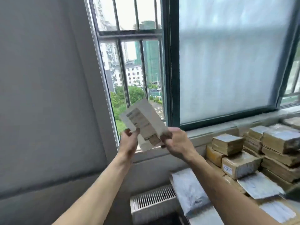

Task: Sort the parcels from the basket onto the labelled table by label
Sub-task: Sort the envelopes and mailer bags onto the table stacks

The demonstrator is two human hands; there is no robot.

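I hold a flat white parcel [142,122] with a printed label up in front of the window, tilted with its top leaning left. My left hand [129,141] pinches its lower left edge between thumb and fingers. My right hand [176,142] grips its lower right edge, fingers curled round it. The label's text is too blurred to read. To the right, on the table [285,222], brown taped parcels [240,164] are stacked in piles, with flat white parcels [190,190] lying in front of them. No basket shows.
A grey wall fills the left. The barred window [129,62] and a frosted sliding pane [227,59] stand ahead, with a sill [211,135] below. A white radiator [152,200] sits under the sill, left of the table.
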